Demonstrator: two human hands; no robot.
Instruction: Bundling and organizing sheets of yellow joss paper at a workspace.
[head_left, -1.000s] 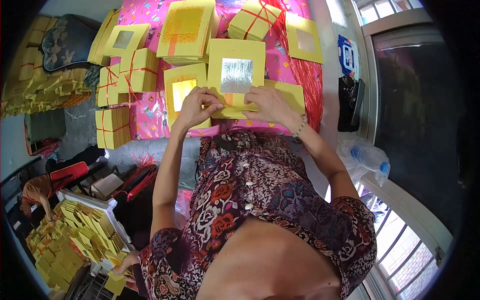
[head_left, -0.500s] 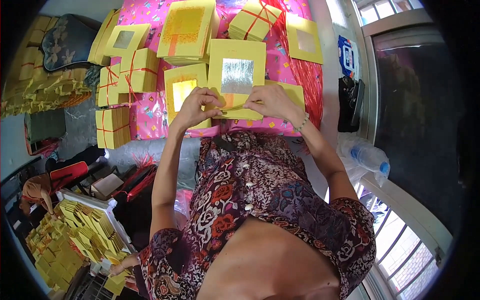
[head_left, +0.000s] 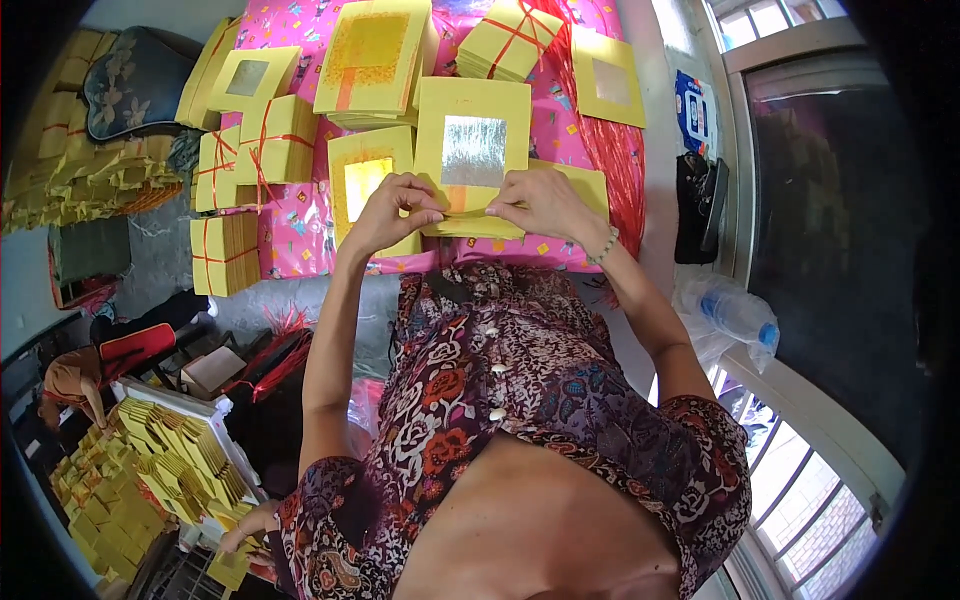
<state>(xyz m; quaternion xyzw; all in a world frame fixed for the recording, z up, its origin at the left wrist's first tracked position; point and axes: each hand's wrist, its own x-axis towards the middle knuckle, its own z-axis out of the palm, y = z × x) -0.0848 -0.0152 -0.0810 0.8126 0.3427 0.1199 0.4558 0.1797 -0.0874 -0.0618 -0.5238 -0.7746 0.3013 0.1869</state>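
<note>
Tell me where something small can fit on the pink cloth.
Pink cloth is bare between the tied stacks and the near gold-square sheet; a narrower patch lies between the central silver-square sheet and red strands. Around the left hand and right hand, sheets crowd it.

The head-worn fisheye camera looks steeply down

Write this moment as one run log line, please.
left hand: pinching near edge of silver-squared yellow sheet | right hand: pinching same edge | sheet's left: gold-squared yellow sheet | underneath: pink patterned cover
</note>
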